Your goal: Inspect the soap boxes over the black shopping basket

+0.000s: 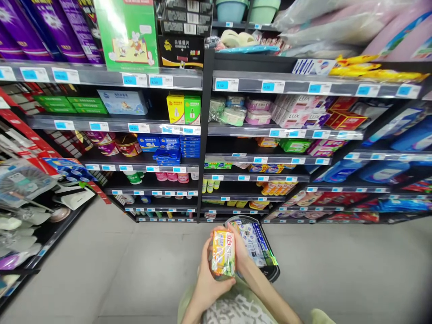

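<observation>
Both of my hands hold a plastic-wrapped pack of soap bars (223, 254), orange and white with red lettering and some green. My left hand (211, 281) wraps its left side and lower edge, the thumb lying along the bottom. At the upper right, my right hand (240, 247) grips the pack's side; part of its fingers is hidden behind the pack. Just behind and to the right, a black basket (275, 272) stands on the floor with blue-and-white packages (254, 243) inside.
Ahead rise black shelves (205, 171) with soap boxes (300, 112), blue boxes (168, 148) and orange packs (275, 188). Blue bottles (384, 173) line the right side. On the left, a rack (64, 229) with hanging goods narrows the aisle. Grey floor tiles (135, 270) lie below.
</observation>
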Tool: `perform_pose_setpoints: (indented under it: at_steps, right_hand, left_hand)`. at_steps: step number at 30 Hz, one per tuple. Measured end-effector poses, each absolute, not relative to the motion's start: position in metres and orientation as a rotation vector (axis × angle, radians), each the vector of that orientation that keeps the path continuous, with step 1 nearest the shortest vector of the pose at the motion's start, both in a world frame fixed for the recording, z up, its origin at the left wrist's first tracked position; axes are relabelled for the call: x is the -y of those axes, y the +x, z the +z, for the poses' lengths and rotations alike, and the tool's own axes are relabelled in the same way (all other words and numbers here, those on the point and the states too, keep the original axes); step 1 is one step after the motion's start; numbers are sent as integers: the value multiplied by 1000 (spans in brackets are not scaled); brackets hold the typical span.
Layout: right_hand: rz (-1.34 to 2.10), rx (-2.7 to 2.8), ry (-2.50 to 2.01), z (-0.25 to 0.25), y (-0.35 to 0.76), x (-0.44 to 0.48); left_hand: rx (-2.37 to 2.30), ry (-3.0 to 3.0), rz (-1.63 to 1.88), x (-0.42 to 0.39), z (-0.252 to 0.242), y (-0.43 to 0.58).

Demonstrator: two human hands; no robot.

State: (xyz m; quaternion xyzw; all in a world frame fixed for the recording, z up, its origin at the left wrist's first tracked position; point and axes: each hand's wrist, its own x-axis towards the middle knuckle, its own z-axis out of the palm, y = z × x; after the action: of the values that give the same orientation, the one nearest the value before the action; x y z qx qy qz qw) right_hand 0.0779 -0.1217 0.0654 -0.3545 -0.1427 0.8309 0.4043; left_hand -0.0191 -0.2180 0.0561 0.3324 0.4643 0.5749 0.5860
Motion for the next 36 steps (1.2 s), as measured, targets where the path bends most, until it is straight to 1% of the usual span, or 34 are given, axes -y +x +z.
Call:
perform_pose_setpoints:
  at_steps: [3, 8, 14, 19, 25, 30, 33, 36]
  right_hand:
    - [2120, 462, -923, 65, 81, 120]
    - [2164, 595, -919, 67, 84, 117]
    - [2168, 560, -985, 76, 83, 115]
    - [2184, 562, -921, 79, 81, 118]
    - [2028, 728, -842, 74, 83, 121]
    - [1897, 1112, -748, 79, 92, 122]
    - [1808, 1239, -803, 80, 91, 123]
    - [1723, 1148, -931, 74, 91, 123]
  left_hand:
    - [-1107, 746, 1289, 218, 60, -20]
    - [-1019, 741, 1235, 218, 63, -23]
    - [-1042, 819, 1187, 214, 62, -23]
    - [-986, 788, 1230, 213, 59, -25]
    - [-1045, 777, 1462, 203, 65, -24]
    - [-1240, 743, 1671, 184, 81, -22]
    - [-1310, 737, 1639, 181, 79, -21]
    - [-1208, 723, 1571, 186, 72, -23]
